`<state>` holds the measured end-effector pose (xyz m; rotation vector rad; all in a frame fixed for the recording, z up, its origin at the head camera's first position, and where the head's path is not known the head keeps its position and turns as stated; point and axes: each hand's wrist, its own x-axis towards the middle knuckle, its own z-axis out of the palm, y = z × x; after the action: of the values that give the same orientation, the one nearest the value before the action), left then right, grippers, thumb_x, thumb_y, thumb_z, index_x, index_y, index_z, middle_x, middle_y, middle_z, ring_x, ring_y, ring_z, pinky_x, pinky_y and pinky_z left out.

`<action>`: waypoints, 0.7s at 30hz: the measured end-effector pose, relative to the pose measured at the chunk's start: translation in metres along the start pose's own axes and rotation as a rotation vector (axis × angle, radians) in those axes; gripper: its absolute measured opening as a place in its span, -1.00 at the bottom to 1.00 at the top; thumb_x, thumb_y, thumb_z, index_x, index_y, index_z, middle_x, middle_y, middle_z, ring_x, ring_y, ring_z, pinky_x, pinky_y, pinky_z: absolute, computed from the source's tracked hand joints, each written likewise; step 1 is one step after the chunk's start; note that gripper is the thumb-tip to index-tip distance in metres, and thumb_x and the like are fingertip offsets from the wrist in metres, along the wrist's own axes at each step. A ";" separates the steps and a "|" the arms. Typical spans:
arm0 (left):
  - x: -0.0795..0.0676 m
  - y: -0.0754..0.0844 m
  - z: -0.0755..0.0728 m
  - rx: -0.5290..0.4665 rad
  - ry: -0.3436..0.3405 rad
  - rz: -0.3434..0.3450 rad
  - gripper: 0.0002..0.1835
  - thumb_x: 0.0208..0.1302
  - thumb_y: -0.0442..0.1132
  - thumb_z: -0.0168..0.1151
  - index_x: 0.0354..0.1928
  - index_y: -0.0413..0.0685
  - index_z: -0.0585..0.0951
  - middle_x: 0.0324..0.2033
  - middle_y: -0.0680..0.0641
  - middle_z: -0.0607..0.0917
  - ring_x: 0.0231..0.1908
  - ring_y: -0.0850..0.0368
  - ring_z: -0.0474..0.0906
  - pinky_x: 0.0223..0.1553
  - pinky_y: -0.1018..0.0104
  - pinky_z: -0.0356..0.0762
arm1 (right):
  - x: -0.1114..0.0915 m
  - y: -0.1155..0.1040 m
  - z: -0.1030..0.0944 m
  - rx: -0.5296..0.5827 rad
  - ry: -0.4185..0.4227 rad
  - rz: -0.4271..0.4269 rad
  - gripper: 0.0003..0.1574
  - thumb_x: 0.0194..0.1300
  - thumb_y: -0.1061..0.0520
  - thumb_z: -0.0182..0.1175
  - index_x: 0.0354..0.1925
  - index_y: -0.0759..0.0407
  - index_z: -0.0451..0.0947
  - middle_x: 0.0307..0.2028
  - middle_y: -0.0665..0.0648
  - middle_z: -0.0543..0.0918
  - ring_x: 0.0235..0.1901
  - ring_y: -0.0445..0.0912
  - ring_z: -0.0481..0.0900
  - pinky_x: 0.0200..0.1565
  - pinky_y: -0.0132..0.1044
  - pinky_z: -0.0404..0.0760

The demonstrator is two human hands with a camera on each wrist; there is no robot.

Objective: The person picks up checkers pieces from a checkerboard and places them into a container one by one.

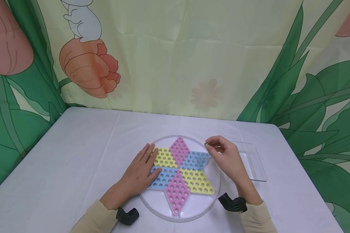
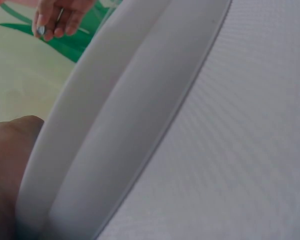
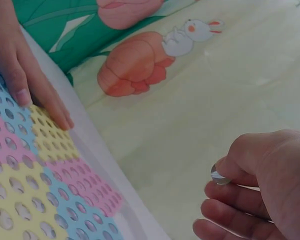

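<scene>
A star-shaped game board [image 1: 178, 191] with pink, yellow and blue sections full of round holes lies in a round clear tray [image 1: 154, 204]. My left hand [image 1: 141, 168] rests flat on the board's left side, fingers straight, over parts of the yellow and blue sections. Between thumb and forefinger my right hand [image 1: 226, 157] pinches a small glassy marble [image 3: 220, 175]. That hand is raised near the tray's upper right edge, by the tip of the right blue section [image 1: 195, 160]. Whether marbles sit in that section's holes is hard to tell.
A clear rectangular plastic box or lid [image 1: 258, 168] lies right of the round tray, partly behind my right hand. White cloth covers the table [image 1: 75, 161]. A printed curtain [image 1: 163, 64] hangs behind the table's far edge.
</scene>
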<state>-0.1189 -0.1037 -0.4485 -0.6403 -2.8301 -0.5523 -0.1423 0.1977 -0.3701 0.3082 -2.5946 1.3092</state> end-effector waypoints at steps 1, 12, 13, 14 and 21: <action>0.000 0.000 0.000 0.000 -0.001 0.000 -0.22 0.38 0.08 0.11 0.48 -0.25 0.23 0.53 -0.25 0.13 0.55 -0.20 -0.05 0.50 -0.12 0.08 | 0.000 0.001 -0.002 -0.009 0.010 0.004 -0.78 0.38 0.13 0.23 -0.04 0.13 0.61 -0.10 0.10 0.69 -0.11 -0.09 0.62 -0.05 -0.59 0.56; 0.000 0.000 0.000 0.003 0.011 0.008 -0.22 0.37 0.07 0.12 0.47 -0.27 0.24 0.52 -0.27 0.14 0.54 -0.22 -0.03 0.49 -0.12 0.09 | 0.001 0.012 -0.023 -0.069 0.092 0.058 -0.74 0.42 0.10 0.17 0.01 0.16 0.58 -0.09 0.13 0.67 -0.20 -0.28 0.58 -0.13 -0.69 0.53; 0.000 0.000 0.000 0.005 0.010 0.008 -0.22 0.37 0.07 0.12 0.47 -0.27 0.24 0.52 -0.27 0.14 0.54 -0.22 -0.03 0.49 -0.12 0.09 | 0.001 0.013 -0.025 -0.077 0.097 0.065 -0.73 0.42 0.09 0.16 0.02 0.16 0.58 -0.09 0.13 0.67 -0.20 -0.29 0.58 -0.13 -0.70 0.53; 0.000 0.000 0.000 0.005 0.010 0.008 -0.22 0.37 0.07 0.12 0.47 -0.26 0.24 0.52 -0.27 0.14 0.54 -0.22 -0.03 0.49 -0.12 0.09 | 0.001 0.013 -0.026 -0.084 0.101 0.073 -0.73 0.43 0.09 0.16 0.02 0.16 0.58 -0.08 0.14 0.67 -0.19 -0.28 0.58 -0.13 -0.71 0.52; 0.000 0.000 0.000 0.010 0.006 0.007 -0.22 0.37 0.07 0.11 0.47 -0.26 0.23 0.52 -0.27 0.14 0.54 -0.22 -0.03 0.49 -0.13 0.10 | 0.000 0.016 -0.035 -0.136 0.094 0.129 -0.70 0.44 0.06 0.12 0.03 0.19 0.57 -0.07 0.18 0.66 -0.08 -0.08 0.54 -0.13 -0.76 0.42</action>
<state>-0.1188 -0.1041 -0.4490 -0.6458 -2.8221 -0.5381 -0.1439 0.2356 -0.3620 0.0555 -2.6442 1.1484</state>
